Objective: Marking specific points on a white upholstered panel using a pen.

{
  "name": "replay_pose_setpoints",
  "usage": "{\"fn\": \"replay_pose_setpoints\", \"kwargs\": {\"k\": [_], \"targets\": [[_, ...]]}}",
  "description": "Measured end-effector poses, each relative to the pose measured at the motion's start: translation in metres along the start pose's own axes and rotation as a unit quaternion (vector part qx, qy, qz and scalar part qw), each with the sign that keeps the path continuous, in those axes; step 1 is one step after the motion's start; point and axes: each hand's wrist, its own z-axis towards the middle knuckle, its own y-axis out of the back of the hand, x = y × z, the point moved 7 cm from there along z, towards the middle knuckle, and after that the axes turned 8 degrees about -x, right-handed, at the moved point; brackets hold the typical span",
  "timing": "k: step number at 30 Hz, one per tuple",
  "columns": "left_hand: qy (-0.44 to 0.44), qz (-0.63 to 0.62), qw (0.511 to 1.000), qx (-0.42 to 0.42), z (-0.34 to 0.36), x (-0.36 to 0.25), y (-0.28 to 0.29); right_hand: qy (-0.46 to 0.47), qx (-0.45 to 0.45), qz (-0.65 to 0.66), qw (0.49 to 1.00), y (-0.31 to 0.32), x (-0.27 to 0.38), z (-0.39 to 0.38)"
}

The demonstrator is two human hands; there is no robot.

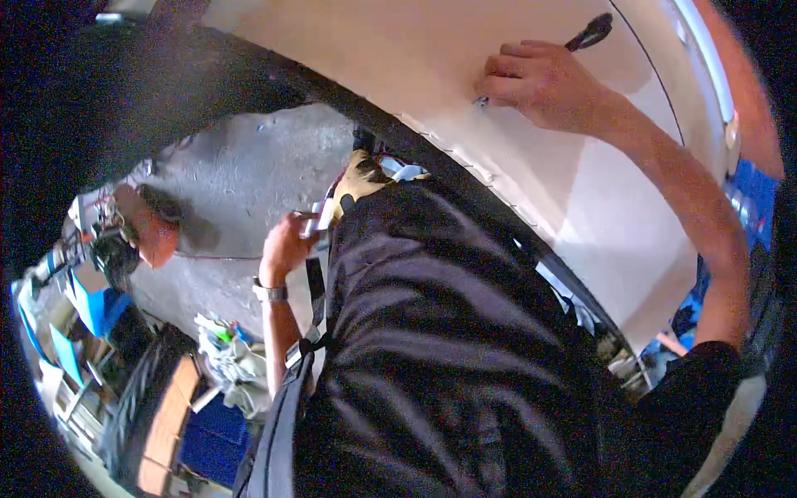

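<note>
My right hand (535, 87) is closed around a slim tool with a dark, thick end (591, 31) that sticks out past the knuckles. Its small tip shows below the fingers, close to a large cream panel (448, 66). The hand rests on or just over this panel. My left hand (286, 245) hangs low beside my dark clothing, its fingers closed on a small whitish object (314, 220) whose kind I cannot make out. A watch (270, 290) circles the left wrist.
The panel has a dark edge strip (374, 116) running diagonally in front of me. Below lies a grey floor (241, 158). On the left stand an orange-red object (151, 232), a blue box (212, 436), wooden boards (170, 415) and a heap of pale cloth or plastic (237, 361).
</note>
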Motion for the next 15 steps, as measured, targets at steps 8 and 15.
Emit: {"fn": "replay_pose_setpoints", "kwargs": {"k": [8, 15], "targets": [[0.023, -0.279, 0.927, -0.25, -0.03, -0.062, 0.076, 0.128, 0.04, 0.048, 0.99, -0.021, -0.018, 0.012], [-0.073, -0.166, 0.936, -0.303, -0.006, -0.183, 0.102, 0.476, -0.256, -0.033, 0.841, -0.029, -0.026, -0.001]]}}
